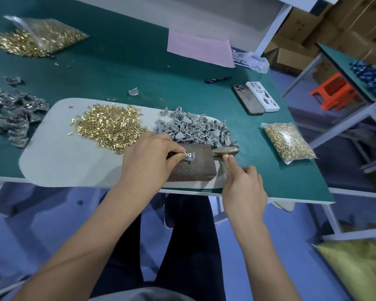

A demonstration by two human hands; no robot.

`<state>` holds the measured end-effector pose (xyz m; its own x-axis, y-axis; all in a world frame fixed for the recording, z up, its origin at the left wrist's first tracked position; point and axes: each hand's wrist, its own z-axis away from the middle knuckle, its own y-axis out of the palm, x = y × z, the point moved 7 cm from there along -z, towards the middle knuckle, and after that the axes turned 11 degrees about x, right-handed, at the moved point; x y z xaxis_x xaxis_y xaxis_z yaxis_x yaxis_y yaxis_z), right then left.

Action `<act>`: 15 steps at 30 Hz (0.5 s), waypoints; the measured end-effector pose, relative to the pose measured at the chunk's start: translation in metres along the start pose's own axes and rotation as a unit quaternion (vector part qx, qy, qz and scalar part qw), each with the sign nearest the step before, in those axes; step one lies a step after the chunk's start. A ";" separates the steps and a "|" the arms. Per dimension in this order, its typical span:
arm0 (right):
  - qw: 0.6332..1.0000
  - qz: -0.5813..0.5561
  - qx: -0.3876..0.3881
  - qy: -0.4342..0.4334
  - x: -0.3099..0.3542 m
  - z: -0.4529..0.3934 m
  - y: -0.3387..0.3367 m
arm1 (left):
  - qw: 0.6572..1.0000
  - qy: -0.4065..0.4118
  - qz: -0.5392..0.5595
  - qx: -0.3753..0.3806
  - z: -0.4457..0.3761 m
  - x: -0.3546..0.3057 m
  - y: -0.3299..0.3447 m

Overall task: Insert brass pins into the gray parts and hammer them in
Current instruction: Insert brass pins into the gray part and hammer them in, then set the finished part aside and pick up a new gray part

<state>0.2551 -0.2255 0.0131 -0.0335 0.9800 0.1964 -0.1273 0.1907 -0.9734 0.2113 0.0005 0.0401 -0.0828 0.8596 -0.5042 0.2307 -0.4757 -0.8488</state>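
My left hand [149, 158] pinches a small gray part [189, 156] and holds it down on a rusty brown metal block [195, 169] at the table's front edge. My right hand [244, 187] grips the wooden handle of a hammer [225, 151], whose head hovers just right of the block. A heap of loose brass pins [109, 127] lies on a gray mat [59, 157] to the left of the block. Behind the block sits a pile of gray parts [193, 128].
More gray pieces [9, 111] lie at the far left, and an open bag of pins [39, 38] at the back left. A sealed pin bag [288, 142] sits right. Two phones [255, 98], a black marker [218, 79] and pink paper [200, 49] lie farther back.
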 end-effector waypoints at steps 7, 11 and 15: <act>0.984 -0.075 -0.129 -0.095 0.050 0.016 -0.029 | 0.997 0.004 0.070 0.010 0.004 0.008 0.000; 0.951 -0.161 -0.066 -0.257 0.118 0.015 -0.024 | 0.994 -0.023 0.103 -0.035 0.020 0.037 -0.020; 0.923 -0.163 -0.032 -0.348 0.185 0.022 -0.006 | 0.989 -0.080 0.098 -0.074 0.043 0.087 -0.045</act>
<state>0.2280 -0.0466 0.0578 -0.6351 0.5994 0.4873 -0.1851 0.4943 -0.8493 0.1522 0.0882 0.0275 -0.1731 0.7075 -0.6852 0.3951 -0.5874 -0.7063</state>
